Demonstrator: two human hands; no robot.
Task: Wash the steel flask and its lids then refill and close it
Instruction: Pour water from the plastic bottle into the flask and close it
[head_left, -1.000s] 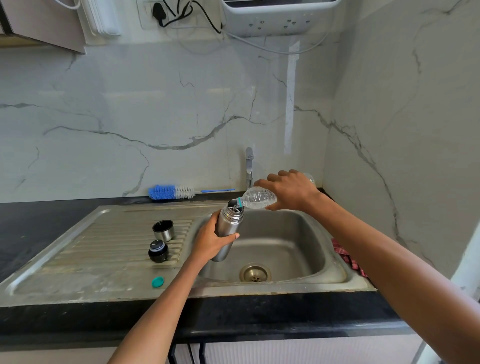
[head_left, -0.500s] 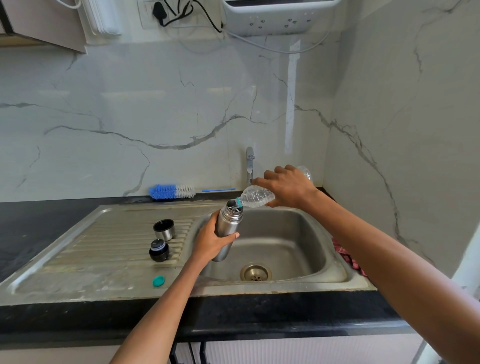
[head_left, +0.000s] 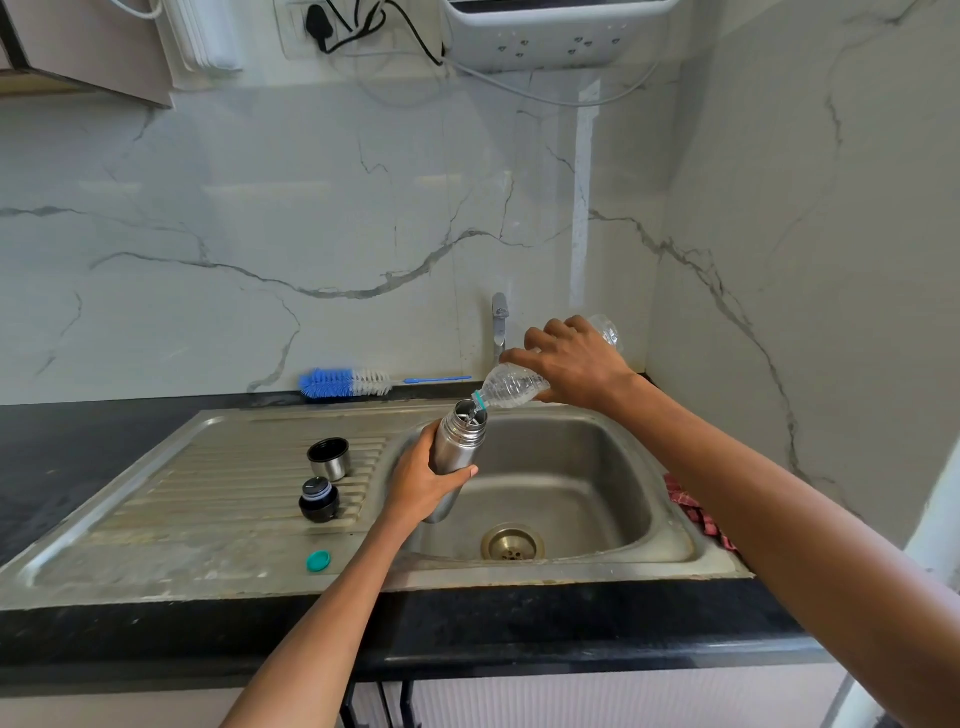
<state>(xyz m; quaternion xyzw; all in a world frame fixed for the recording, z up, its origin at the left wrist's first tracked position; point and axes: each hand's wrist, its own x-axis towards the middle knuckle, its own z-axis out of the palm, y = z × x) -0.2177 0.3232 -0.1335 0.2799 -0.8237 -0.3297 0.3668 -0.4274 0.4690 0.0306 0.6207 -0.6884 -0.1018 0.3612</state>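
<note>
Left grip: left hand (head_left: 422, 480) wrapped round the middle of the flask (head_left: 456, 453), fingers and thumb curled on its steel wall.
Right grip: right hand (head_left: 574, 362) clasped over the plastic bottle (head_left: 511, 387), which is tipped mouth-down to the left.
Flask: held over the left part of the sink (head_left: 636, 467) bowl, leaning slightly, mouth open; the bottle's neck sits just above the mouth, with water passing between them.
Step in hand: refilling, by my judgement; closing not yet begun.
Lids: steel cup (head_left: 329, 458) and black stopper (head_left: 318, 499) stand on the draining board, left of the flask, near each other.
Bottle cap (head_left: 318, 561): teal, nearer on the board.
Brush (head_left: 345, 383): against the far wall on the tabletop.
Next move: likely righting the bottle before overflow, then fitting the stopper first, the cup after.
</note>
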